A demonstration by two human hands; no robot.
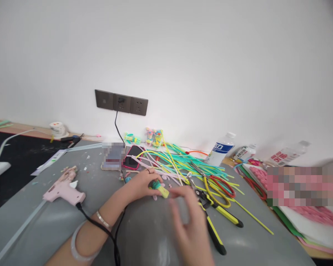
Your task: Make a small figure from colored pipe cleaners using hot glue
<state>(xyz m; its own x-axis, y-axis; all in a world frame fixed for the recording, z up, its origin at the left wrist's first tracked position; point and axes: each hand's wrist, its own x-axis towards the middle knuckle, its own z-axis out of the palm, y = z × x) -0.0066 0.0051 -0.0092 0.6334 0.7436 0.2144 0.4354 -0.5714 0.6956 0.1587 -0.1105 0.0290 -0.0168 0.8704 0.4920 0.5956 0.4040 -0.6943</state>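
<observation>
My left hand (143, 183) is closed around a small teal and yellow fuzzy craft piece (162, 190), apparently made of pipe cleaners. Its yellow end points right, out of my fingers. Close to that end is my right hand (190, 218), blurred, with thumb and forefinger apart and nothing visible between them. Teal, yellow and pink pipe cleaners (211, 168) lie in a loose heap behind both hands. Beside my right hand rest yellow-and-black pliers (211, 207) and scissors with red and yellow handles (223, 186).
A pink glue gun (63, 190) lies at left, its black cord passing under my left forearm. Behind are a phone (134, 157), small fuzzy figures (154, 137) and a water bottle (220, 149). Stacked sheets with pink material (302, 210) are at right. Wall sockets (121, 102) hold a plug.
</observation>
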